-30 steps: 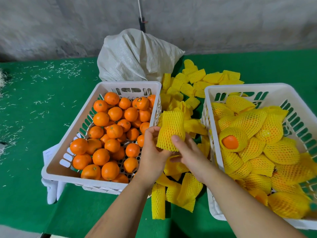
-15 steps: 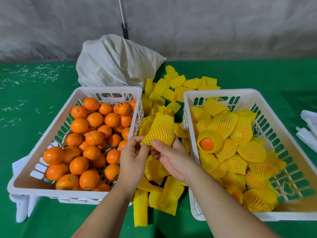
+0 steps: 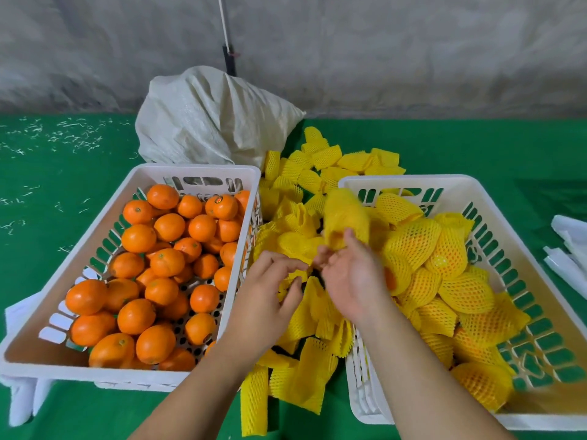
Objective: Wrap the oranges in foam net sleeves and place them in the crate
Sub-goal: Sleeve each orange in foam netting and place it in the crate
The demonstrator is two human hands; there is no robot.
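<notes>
Sleeved orange (image 3: 346, 217), blurred, sits just above the right hand (image 3: 352, 274) at frame centre, fingertips seemingly pinching its lower end; its long axis runs up-frame, tilted slightly left. The right crate (image 3: 476, 192) lies directly right of it, so the right hand is nearer. The left hand (image 3: 270, 290) hangs loosely curled over the loose foam net sleeves (image 3: 305, 360), holding nothing. Two crates; bare oranges (image 3: 158, 265) roughly forty in the left crate (image 3: 104, 223); wrapped ones about twenty.
</notes>
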